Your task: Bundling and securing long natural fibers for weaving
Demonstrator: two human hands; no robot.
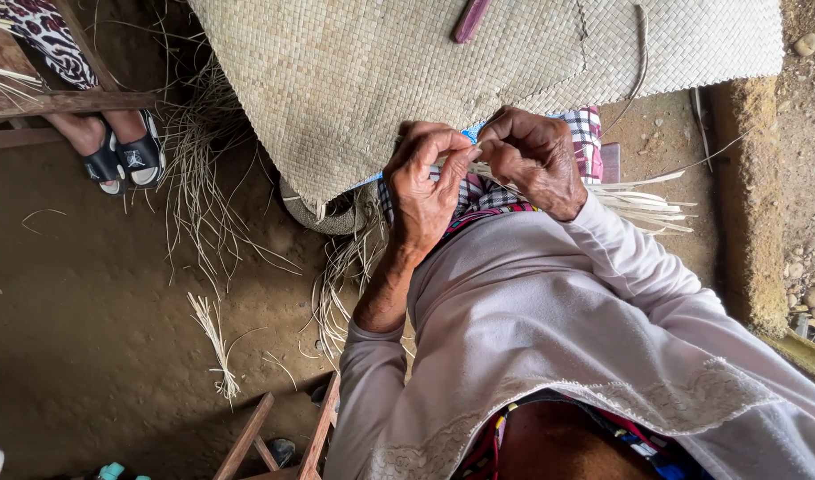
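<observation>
Both hands on strip (by mat)

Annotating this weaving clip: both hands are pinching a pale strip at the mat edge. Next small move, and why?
Probably draw the strip taut and lay it into the woven mat. The left hand and right hand pinch it between them just below the mat's edge, with more loose strips lying beside the lap.
</observation>
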